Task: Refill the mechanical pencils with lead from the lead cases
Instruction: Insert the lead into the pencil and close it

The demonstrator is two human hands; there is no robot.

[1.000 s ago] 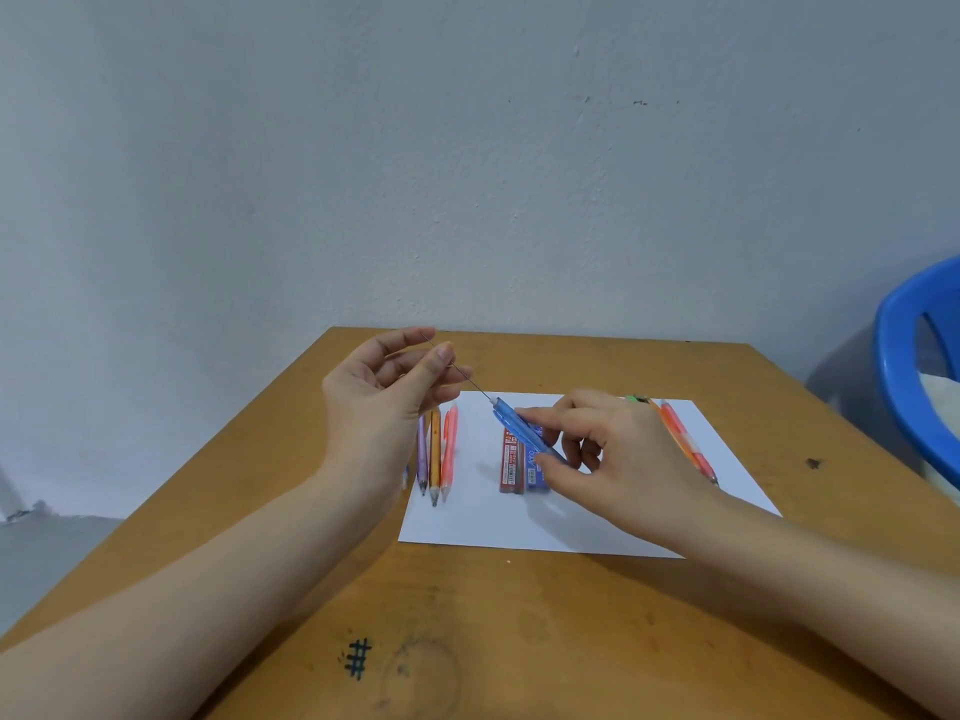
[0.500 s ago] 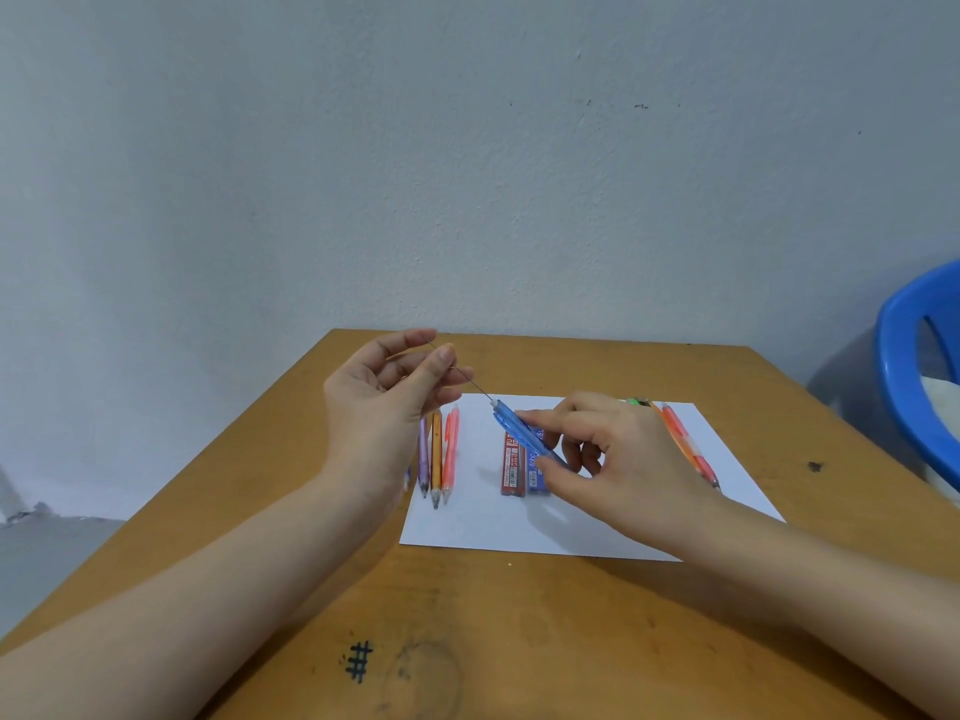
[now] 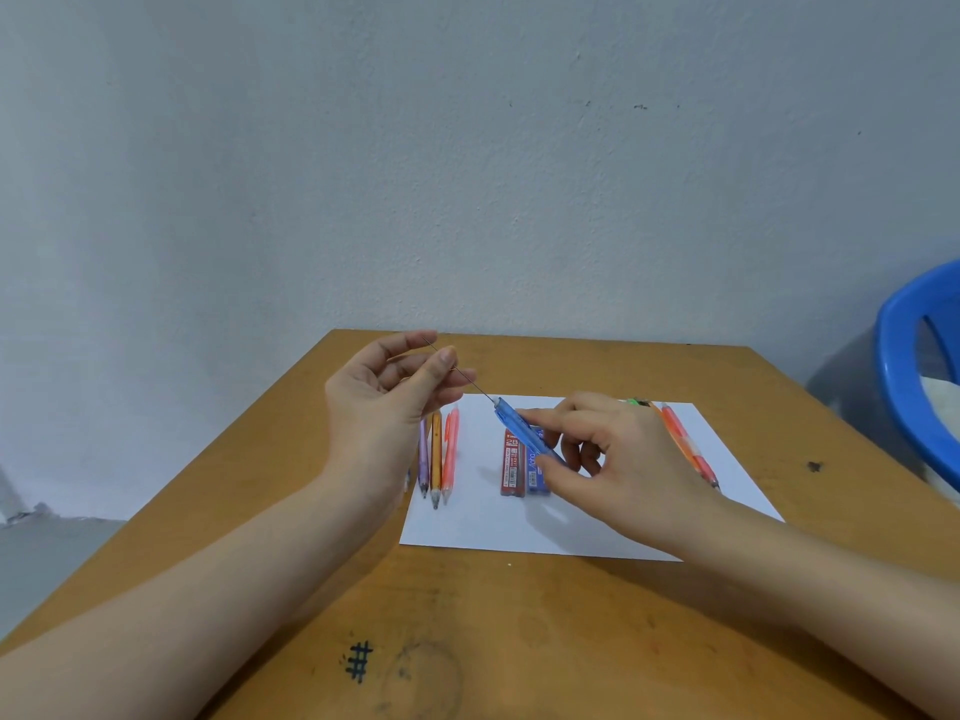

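Note:
My right hand (image 3: 618, 459) pinches a translucent blue lead case (image 3: 522, 428) between thumb and forefinger, tilted up to the left above the paper. My left hand (image 3: 384, 407) pinches a thin grey lead (image 3: 480, 391) whose lower end meets the case's open tip. On the white paper (image 3: 571, 527) lie a red lead case (image 3: 511, 462) and a blue lead case (image 3: 535, 478) side by side. Purple (image 3: 423, 462), orange (image 3: 436, 459) and pink (image 3: 451, 454) mechanical pencils lie at the sheet's left edge. Orange and pink pencils (image 3: 688, 444) lie at the right, partly hidden by my right hand.
The wooden table (image 3: 519, 641) carries a black hash mark (image 3: 359, 661) near its front. A blue plastic chair (image 3: 914, 366) stands at the right edge. A grey wall rises behind the table's far edge.
Both hands hold nearly the same pose; the lead between my left fingers and the blue case has hardly shifted.

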